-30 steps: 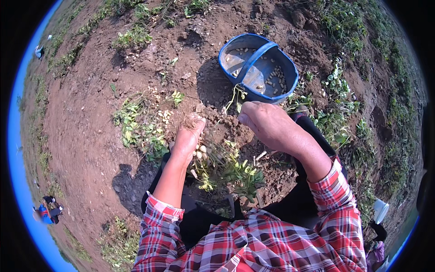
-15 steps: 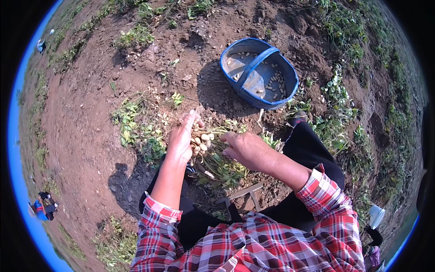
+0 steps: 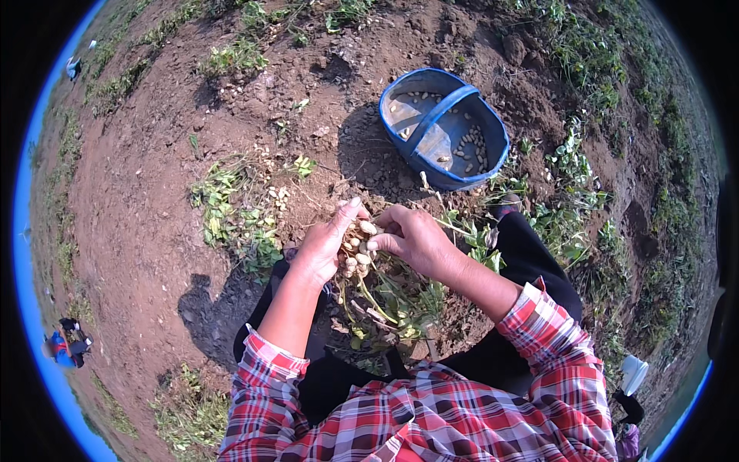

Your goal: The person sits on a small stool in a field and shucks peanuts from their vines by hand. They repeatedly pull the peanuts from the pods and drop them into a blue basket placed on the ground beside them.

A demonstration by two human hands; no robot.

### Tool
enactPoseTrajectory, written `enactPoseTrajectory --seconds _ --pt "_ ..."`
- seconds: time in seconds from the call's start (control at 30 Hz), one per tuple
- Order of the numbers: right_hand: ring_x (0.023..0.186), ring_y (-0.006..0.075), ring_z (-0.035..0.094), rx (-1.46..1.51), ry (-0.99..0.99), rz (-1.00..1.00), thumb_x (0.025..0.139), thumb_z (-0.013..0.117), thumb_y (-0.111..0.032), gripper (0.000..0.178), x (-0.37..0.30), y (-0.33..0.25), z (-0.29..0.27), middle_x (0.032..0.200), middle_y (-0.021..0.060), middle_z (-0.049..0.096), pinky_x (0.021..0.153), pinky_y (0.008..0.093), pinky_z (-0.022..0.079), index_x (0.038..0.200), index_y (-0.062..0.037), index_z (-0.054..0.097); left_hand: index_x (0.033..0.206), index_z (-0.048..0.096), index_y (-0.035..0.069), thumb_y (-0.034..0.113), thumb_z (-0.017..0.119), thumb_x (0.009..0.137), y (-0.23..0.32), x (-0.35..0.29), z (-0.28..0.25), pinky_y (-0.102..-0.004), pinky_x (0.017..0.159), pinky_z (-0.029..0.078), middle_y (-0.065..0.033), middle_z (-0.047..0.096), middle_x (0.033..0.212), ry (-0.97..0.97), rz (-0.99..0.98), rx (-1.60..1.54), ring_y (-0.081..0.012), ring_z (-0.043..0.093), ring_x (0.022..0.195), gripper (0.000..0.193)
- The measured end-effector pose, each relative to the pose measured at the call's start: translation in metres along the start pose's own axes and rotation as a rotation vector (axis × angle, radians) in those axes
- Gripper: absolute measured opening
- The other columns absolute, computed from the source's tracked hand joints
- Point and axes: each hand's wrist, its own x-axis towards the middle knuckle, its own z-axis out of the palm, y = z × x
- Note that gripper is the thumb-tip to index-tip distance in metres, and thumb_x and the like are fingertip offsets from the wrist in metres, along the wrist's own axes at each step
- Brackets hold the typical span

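Note:
A bunch of pale peanuts [image 3: 359, 254] hangs on its roots between my two hands, with the plant's green stems and leaves [image 3: 392, 304] trailing down toward my lap. My left hand [image 3: 323, 245] is closed round the root end of the peanut plant, thumb uppermost. From the other side my right hand [image 3: 419, 240] presses thumb and bent fingers against the pods at the bunch's right edge. Its fingertips are partly hidden, so which pod they pinch is unclear. Beyond my hands stands a blue bucket [image 3: 419, 163] with a handle across its top and loose peanuts on its bottom.
Pulled peanut plants [image 3: 218, 204] lie on the brown soil to my left, with a few loose pods beside them. Leafy plants [image 3: 573, 154] grow on the right. My black-trousered knee [image 3: 539, 258] is bent near the bucket. Another person [image 3: 68, 344] is far off at left.
My left hand has moved right with the peanut bunch and turned it. The right hand has come up from the stems to the pods, and the two hands are closer together.

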Motion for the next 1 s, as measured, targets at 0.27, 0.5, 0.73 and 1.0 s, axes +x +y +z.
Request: enactPoseTrajectory --seconds 0.27,0.5,0.73,1.0 --pt "0.068 0.0219 0.060 -0.047 -0.046 -0.025 0.087 0.067 -0.019 0.022 0.008 0.007 -0.010 0.074 0.0140 0.061 0.063 0.0366 0.047 0.090 0.0008 0.059 0.102 0.061 0.008 0.018 0.068 0.089 -0.005 0.001 -0.001 -0.0271 0.083 0.049 0.0002 0.063 0.095 -0.134 0.224 -0.046 -0.0097 0.061 0.090 0.018" --pt "0.066 0.0279 0.060 -0.091 -0.092 -0.097 0.087 0.068 -0.024 0.028 0.007 0.008 -0.008 0.070 0.0163 0.059 0.062 0.0382 0.046 0.087 0.0008 0.054 0.098 0.059 0.009 0.017 0.066 0.090 -0.012 0.007 -0.006 -0.0242 0.081 0.045 0.0008 0.061 0.093 -0.115 0.238 0.087 -0.0079 0.057 0.087 0.013" --pt "0.068 0.0041 0.047 0.460 -0.297 -0.004 0.094 0.061 -0.021 0.016 0.011 0.022 -0.010 0.077 -0.0075 0.053 0.059 0.0224 0.039 0.093 -0.0050 0.058 0.103 0.057 0.009 0.017 0.065 0.091 0.000 -0.001 -0.004 -0.0246 0.064 0.052 -0.0028 0.063 0.090 -0.157 0.113 -0.026 -0.0093 0.061 0.077 0.017" --pt "0.050 0.0006 0.034 0.878 -0.368 0.264 0.094 0.054 -0.012 0.014 0.005 0.006 -0.017 0.063 -0.0103 0.045 0.045 0.0185 0.026 0.101 -0.0100 0.066 0.103 0.055 0.008 0.020 0.065 0.090 0.001 -0.001 -0.006 -0.0230 0.057 0.051 -0.0014 0.061 0.085 -0.151 0.189 0.039 -0.0089 0.060 0.070 0.021"
